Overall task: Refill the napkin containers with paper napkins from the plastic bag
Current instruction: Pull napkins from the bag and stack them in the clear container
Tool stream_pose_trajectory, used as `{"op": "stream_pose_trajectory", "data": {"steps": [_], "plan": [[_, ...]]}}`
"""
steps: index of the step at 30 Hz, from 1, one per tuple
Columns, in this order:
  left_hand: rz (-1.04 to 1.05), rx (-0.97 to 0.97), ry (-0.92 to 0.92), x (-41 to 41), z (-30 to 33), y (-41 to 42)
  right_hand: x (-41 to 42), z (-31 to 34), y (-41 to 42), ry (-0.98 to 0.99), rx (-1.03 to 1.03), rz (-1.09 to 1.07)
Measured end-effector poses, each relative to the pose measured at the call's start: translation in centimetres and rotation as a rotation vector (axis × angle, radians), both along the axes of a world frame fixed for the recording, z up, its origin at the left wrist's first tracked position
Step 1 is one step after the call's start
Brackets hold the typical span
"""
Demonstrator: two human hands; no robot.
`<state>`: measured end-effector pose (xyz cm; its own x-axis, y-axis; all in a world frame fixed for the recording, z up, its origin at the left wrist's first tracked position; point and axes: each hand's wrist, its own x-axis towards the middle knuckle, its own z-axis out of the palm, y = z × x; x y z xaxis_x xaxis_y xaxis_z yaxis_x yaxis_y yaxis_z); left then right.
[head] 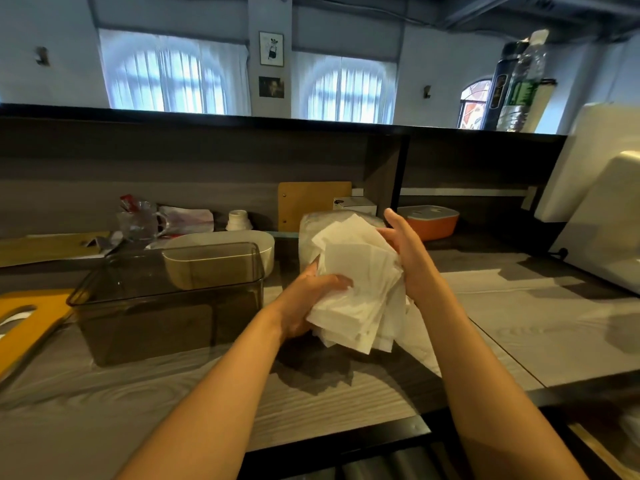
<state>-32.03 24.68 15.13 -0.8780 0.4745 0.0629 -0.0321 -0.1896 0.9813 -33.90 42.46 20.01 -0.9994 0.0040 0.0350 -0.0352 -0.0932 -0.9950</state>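
Both forearms reach fwd over the bench, left hand [308,303] & right hand [408,251] clasping a loose napkin stack [360,282], long axis tilted near-upright, w/ smoked napkin container [166,306] at left.

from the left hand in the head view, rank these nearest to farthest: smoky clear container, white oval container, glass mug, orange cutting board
From the left hand:
1. Smoky clear container, just to its left.
2. White oval container, behind that one.
3. Glass mug, back left by the wall.
4. Orange cutting board, at the far left edge.
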Motion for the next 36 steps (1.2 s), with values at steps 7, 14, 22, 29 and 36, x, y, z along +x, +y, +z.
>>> {"op": "stream_pose_trajectory", "data": {"steps": [7,14,22,29,36], "plan": [[-0.032,-0.049,-0.018,-0.4,-0.5,-0.2,0.3,-0.2,0.1,0.186,0.240,-0.088],[0.077,0.096,-0.181,-0.8,-0.9,0.0,-0.3,-0.4,0.9,0.350,-0.092,-0.554],[0.498,0.347,-0.204,-2.4,-1.9,1.3,0.7,0.0,-1.1,0.378,-0.189,-0.225],[0.434,0.331,-0.118,-1.6,-1.8,1.8,-0.2,-2.9,-5.2,0.394,0.411,-0.289],[0.567,0.226,-0.109,-1.6,-1.6,2.1,-1.0,-3.2,-4.4,0.437,0.437,-0.301]]}}
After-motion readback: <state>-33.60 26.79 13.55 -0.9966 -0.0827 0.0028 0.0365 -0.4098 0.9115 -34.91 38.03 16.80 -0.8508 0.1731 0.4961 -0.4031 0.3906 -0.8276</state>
